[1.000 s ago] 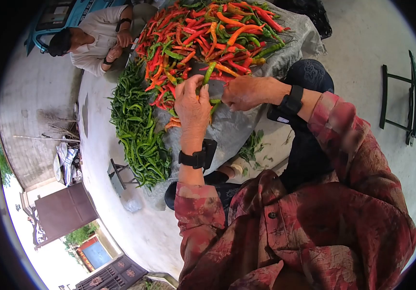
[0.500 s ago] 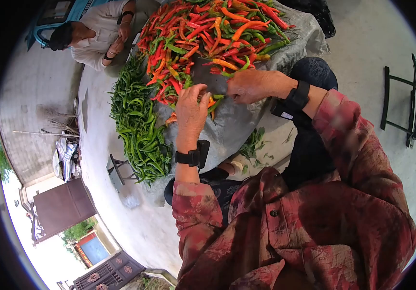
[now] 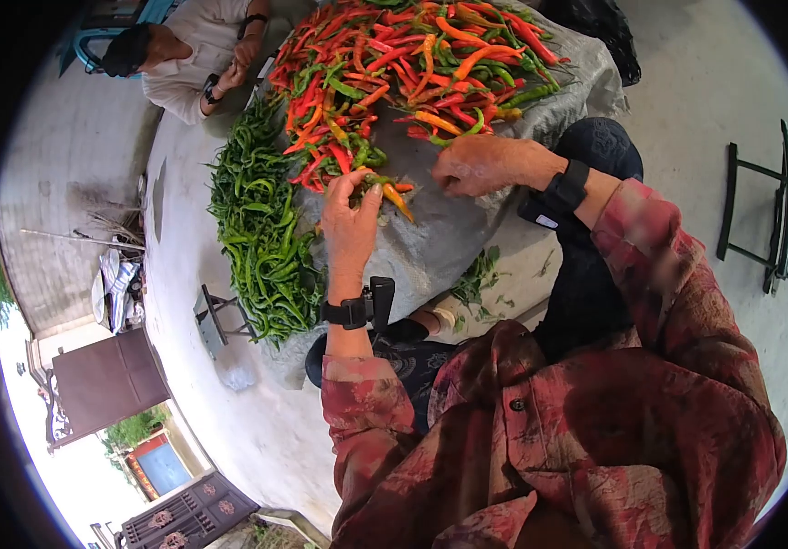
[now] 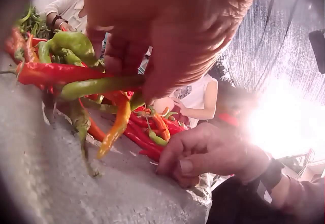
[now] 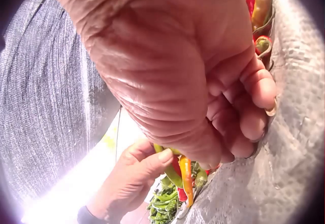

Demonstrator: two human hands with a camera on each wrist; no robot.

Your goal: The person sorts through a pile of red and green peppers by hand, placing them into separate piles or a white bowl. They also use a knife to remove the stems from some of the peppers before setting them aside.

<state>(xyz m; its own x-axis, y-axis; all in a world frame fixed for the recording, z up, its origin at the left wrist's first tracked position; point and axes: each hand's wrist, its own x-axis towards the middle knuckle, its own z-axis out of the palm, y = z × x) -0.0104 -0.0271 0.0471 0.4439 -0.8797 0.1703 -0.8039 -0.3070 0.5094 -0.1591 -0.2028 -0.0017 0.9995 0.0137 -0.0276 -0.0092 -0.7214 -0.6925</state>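
Currently logging from the head view, checked against both wrist views.

Left hand: grip closed round a small bunch of chillies. The left wrist view shows fingers and thumb curled over the stem ends of one green, one red and one orange pod, whose tips hang down towards the grey woven sheet. The bunch sits at the near edge of the mixed pile of chillies, just above the sheet and beside the pile's outlying pods.

Right hand: knuckles up, fingers curled under, fingertips down at the sheet just beside the red pods at the pile's edge. The right wrist view shows the fingers tucked tight against the palm, and I see no pod between them. I cannot tell whether this grip has hold of anything. The two hands are near each other, not touching.

Surroundings: the mixed pile is red, orange and green and lies on the grey sheet. A separate heap of all-green chillies lies along the sheet's left side. Some green scraps lie on the ground below the sheet. A second person sits on the far side. A dark folding chair stands well apart on the right.
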